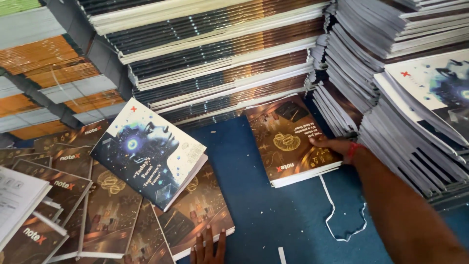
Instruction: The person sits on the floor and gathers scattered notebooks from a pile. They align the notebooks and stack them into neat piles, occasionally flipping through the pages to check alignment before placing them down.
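- While the right hand (331, 144) lies flat on the brown notebook bundle (292, 142), its fingers press the bundle's right edge; the hand grips nothing, and a red band circles the wrist.
- Left hand (209, 247): fingers extended and close together, tips touching the lower edge of the brown notebook (195, 215) lying left of and below the bundle. Nothing is held.
- The bundle rests on the blue floor covering (273, 215), its far edge against the base of the tall notebook stacks (215, 58) behind it.
- A white-and-dark covered notebook (149, 154) lies tilted to the left of the bundle, on top of the brown notebooks.
- More brown notebooks (73, 205) lie overlapped farther left of the bundle.
- Leaning stacks (405, 98) stand just right of the bundle.
- A loose white strap (342, 220) curls on the floor below the bundle, near the right forearm.
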